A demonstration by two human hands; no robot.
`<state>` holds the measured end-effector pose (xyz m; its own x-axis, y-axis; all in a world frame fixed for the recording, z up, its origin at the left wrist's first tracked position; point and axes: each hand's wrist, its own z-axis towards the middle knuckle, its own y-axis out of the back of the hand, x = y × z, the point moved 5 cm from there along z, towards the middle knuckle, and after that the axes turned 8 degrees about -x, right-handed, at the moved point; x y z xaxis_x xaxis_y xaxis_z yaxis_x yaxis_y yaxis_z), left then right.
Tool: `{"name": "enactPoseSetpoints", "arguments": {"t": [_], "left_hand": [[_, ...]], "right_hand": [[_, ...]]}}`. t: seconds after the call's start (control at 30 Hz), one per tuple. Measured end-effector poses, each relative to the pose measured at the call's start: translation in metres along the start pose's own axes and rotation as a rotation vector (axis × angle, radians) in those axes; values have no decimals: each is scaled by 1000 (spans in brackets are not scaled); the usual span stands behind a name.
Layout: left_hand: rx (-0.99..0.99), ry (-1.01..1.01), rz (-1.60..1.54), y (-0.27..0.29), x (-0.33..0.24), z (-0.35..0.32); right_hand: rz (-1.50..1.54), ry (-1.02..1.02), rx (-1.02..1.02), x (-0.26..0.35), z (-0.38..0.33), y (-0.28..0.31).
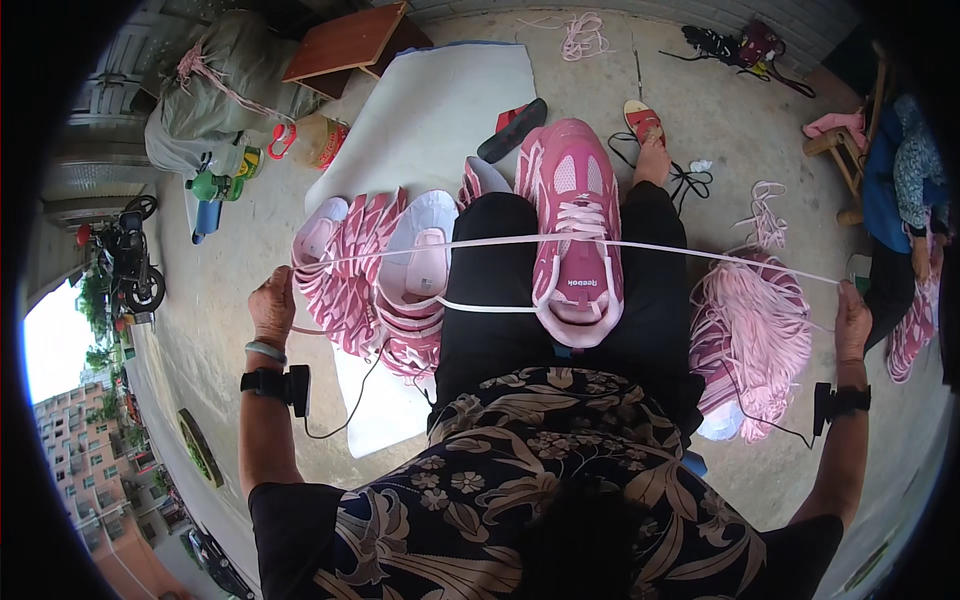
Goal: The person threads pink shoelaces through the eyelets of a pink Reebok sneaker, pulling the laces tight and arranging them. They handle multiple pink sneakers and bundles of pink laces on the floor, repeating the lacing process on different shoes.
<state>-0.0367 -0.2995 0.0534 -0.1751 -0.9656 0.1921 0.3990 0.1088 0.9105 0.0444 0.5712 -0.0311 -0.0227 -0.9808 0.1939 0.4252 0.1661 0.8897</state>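
A pink sneaker point(578, 200) rests across my thighs, toe pointing away from me, its opening point(580, 325) nearest my body. A pale pink shoelace point(700, 250) threads through its upper eyelets and stretches nearly straight out to both sides. My left hand point(272, 305) is closed around the lace at the far left, above the floor. On the other side, my right hand point(853, 320) is closed on the lace's other end, held wide out. Another pale strand point(490, 308) runs from the sneaker's collar toward the shoes on the left.
Stacked pink-striped shoe uppers point(410, 270) lie left of my legs. A bundle of pink laces point(760, 330) sits at the right. Beyond are a white sheet point(430, 110), a black-and-red slipper point(512, 130), bottles point(315, 140) and a wooden board point(345, 45). Another person point(910, 200) sits at far right.
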Motion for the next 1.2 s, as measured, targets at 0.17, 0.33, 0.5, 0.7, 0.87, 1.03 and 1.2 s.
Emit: {"name": "enactPoseSetpoints", "arguments": {"t": [0.17,0.33,0.5,0.7,0.87,1.03,1.2], "left_hand": [[-213,224,62,23,110,-4],[148,823,-440,-12,125,-21],[903,939,-991,-43,-92,-17],[1230,879,-1615,-30,-277,16],[1130,795,-1553,-47,-319,62],[1024,864,-1602,-65,-327,98],[869,841,-1691,-52,-321,93]], "right_hand": [[-309,-121,-106,-155,3,83],[-97,-520,-18,-144,-12,28],[940,-1125,688,135,-49,-69],[1448,-814,1096,318,-16,-74],[1442,-570,757,346,21,-133],[1384,-821,634,353,56,-136],[1439,-865,673,335,47,-126]]}}
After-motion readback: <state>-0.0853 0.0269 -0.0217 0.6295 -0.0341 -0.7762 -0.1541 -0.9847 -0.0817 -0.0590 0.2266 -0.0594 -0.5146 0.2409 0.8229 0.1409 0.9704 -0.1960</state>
